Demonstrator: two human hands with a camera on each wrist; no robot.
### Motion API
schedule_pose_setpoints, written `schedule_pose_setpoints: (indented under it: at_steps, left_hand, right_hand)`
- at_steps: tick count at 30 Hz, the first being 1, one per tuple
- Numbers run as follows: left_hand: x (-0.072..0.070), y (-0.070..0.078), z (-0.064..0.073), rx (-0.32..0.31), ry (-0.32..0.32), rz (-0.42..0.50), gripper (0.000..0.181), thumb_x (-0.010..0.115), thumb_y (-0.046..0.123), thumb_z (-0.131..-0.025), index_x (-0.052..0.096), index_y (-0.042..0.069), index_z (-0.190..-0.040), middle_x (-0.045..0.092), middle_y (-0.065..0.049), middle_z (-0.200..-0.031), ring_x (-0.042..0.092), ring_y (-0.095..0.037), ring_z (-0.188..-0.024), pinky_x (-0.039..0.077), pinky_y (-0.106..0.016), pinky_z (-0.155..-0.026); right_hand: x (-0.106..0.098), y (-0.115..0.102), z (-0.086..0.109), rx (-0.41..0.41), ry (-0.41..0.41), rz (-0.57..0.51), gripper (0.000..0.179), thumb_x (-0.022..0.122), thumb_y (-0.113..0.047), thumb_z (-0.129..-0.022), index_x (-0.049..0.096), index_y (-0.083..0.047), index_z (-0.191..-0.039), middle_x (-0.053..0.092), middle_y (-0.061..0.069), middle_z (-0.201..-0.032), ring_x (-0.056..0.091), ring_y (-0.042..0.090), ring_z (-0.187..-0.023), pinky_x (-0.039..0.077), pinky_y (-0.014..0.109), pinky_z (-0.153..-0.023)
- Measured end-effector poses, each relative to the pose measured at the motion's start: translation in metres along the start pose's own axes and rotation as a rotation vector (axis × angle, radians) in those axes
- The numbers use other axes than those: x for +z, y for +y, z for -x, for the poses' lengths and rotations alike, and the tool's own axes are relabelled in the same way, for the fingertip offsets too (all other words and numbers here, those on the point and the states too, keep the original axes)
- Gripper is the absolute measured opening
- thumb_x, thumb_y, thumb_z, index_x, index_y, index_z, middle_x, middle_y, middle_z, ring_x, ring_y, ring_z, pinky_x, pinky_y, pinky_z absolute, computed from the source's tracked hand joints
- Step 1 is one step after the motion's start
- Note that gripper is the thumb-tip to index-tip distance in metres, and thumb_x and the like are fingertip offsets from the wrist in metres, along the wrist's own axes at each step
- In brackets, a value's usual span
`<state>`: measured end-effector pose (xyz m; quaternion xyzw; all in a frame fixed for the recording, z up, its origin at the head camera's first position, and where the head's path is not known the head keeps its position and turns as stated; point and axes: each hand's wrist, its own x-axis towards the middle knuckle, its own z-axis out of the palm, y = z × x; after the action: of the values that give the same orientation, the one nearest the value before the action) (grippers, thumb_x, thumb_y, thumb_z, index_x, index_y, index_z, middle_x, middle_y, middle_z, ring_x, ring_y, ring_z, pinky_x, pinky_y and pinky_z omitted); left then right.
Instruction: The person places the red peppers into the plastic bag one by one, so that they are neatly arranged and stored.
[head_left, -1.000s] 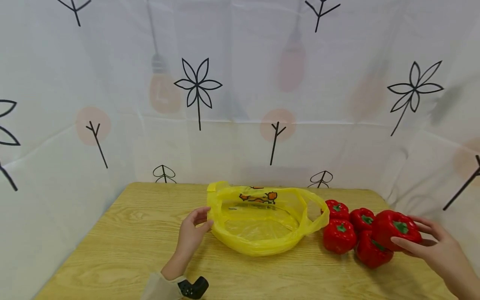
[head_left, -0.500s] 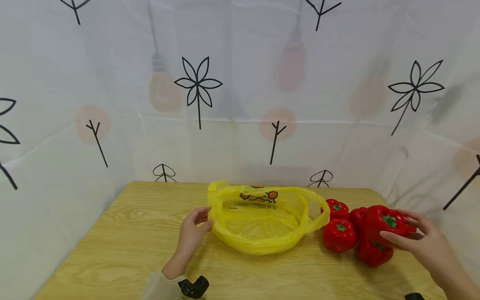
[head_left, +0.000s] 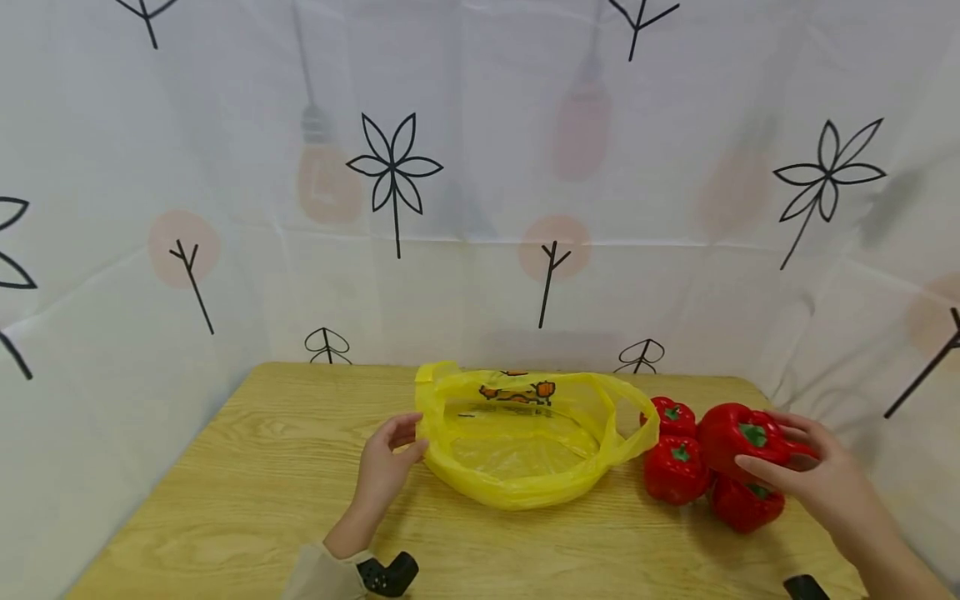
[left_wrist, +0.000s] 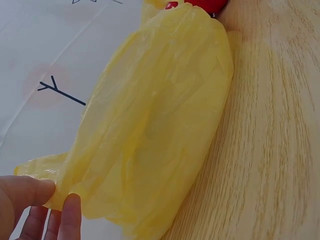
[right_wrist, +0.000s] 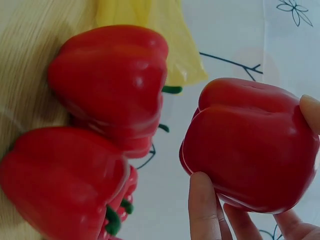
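In the head view my left hand (head_left: 386,462) pinches the left edge of a yellow plastic bag (head_left: 510,492) between thumb and fingers. Its mouth gapes upward, and part of the inside shows. My right hand (head_left: 821,483) grips a red bell pepper (head_left: 727,442) with a green stem, thumb on the near side and fingers behind. The right wrist view shows this pepper (right_wrist: 250,145) raised beside the others. Several more red bell peppers (head_left: 677,473) stand to the right of the bag; the held one overlaps them and hides what is behind it.
The wooden table (head_left: 247,475) carries everything. A white cloth (head_left: 480,292) with plant drawings hangs behind it and along both sides. The bag's right handle loop (head_left: 637,442) reaches up to the nearest peppers. A black device (head_left: 388,575) is strapped to the left wrist.
My right hand has moved left with the bell pepper, from the right side of the group to above its back part. The left hand and the bag have stayed in place.
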<state>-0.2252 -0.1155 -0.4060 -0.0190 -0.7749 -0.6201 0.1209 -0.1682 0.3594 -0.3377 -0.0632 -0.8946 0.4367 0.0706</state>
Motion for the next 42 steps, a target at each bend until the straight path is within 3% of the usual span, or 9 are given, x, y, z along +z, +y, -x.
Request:
schedule_pose_setpoints:
  at_steps: [1, 7, 14, 22, 29, 36, 42]
  left_hand:
    - [0.000, 0.000, 0.000, -0.004, 0.002, -0.002, 0.033, 0.067, 0.005, -0.085, 0.061, 0.005, -0.117, 0.058, -0.012, -0.111, 0.056, -0.028, -0.101, 0.054, -0.027, -0.070]
    - [0.000, 0.000, 0.000, 0.001, 0.001, -0.002, 0.032, 0.067, 0.005, -0.085, 0.061, 0.005, -0.117, 0.058, -0.012, -0.111, 0.055, -0.028, -0.101, 0.054, -0.028, -0.070]
    - [0.000, -0.001, 0.001, -0.002, 0.006, 0.000, 0.033, 0.067, 0.005, -0.085, 0.061, 0.005, -0.117, 0.058, -0.012, -0.111, 0.055, -0.028, -0.101, 0.054, -0.028, -0.070]
    - [0.000, 0.000, 0.001, -0.001, 0.007, -0.001, 0.032, 0.067, 0.003, -0.085, 0.061, 0.005, -0.117, 0.058, -0.012, -0.110, 0.056, -0.028, -0.101, 0.054, -0.027, -0.070]
    - [0.001, -0.002, 0.000, 0.007, 0.005, -0.001, 0.033, 0.067, 0.004, -0.085, 0.061, 0.005, -0.117, 0.058, -0.012, -0.110, 0.056, -0.028, -0.100, 0.054, -0.026, -0.070]
    - [0.000, -0.004, 0.000, 0.018, 0.005, -0.005, 0.032, 0.067, 0.004, -0.085, 0.061, 0.005, -0.116, 0.058, -0.012, -0.110, 0.056, -0.028, -0.100, 0.054, -0.026, -0.070]
    - [0.000, -0.004, 0.000, 0.021, 0.005, -0.004, 0.032, 0.067, 0.004, -0.085, 0.062, 0.005, -0.116, 0.058, -0.012, -0.109, 0.056, -0.028, -0.100, 0.054, -0.026, -0.069]
  right_hand:
    - [0.001, -0.002, 0.000, 0.000, -0.005, -0.004, 0.078, 0.066, -0.037, -0.086, 0.023, -0.009, -0.145, 0.025, 0.032, -0.136, 0.042, 0.044, -0.106, 0.053, 0.037, -0.067]
    - [0.008, -0.008, 0.000, -0.008, -0.012, -0.031, 0.076, 0.066, -0.036, -0.086, 0.023, -0.011, -0.144, 0.022, 0.032, -0.138, 0.038, 0.049, -0.111, 0.053, 0.048, -0.072]
    - [0.016, -0.021, -0.002, -0.016, -0.047, -0.080, 0.070, 0.066, -0.033, -0.087, 0.027, -0.016, -0.142, 0.019, 0.031, -0.142, 0.036, 0.044, -0.112, 0.054, 0.034, -0.069]
    - [0.028, -0.032, -0.002, -0.036, -0.055, -0.100, 0.075, 0.068, -0.032, -0.086, 0.025, -0.008, -0.142, 0.022, 0.030, -0.141, 0.038, 0.042, -0.112, 0.055, 0.037, -0.070]
    - [0.040, -0.041, -0.004, -0.079, -0.052, -0.080, 0.078, 0.069, -0.033, -0.085, 0.025, -0.005, -0.143, 0.029, 0.028, -0.139, 0.040, 0.046, -0.114, 0.052, 0.049, -0.077]
    - [0.049, -0.048, -0.007, -0.102, -0.050, -0.077, 0.079, 0.069, -0.034, -0.084, 0.025, -0.005, -0.143, 0.031, 0.026, -0.139, 0.042, 0.041, -0.113, 0.052, 0.043, -0.077]
    - [0.054, -0.054, -0.008, -0.116, -0.059, -0.080, 0.080, 0.070, -0.034, -0.083, 0.025, -0.004, -0.143, 0.030, 0.028, -0.140, 0.043, 0.043, -0.111, 0.053, 0.045, -0.077]
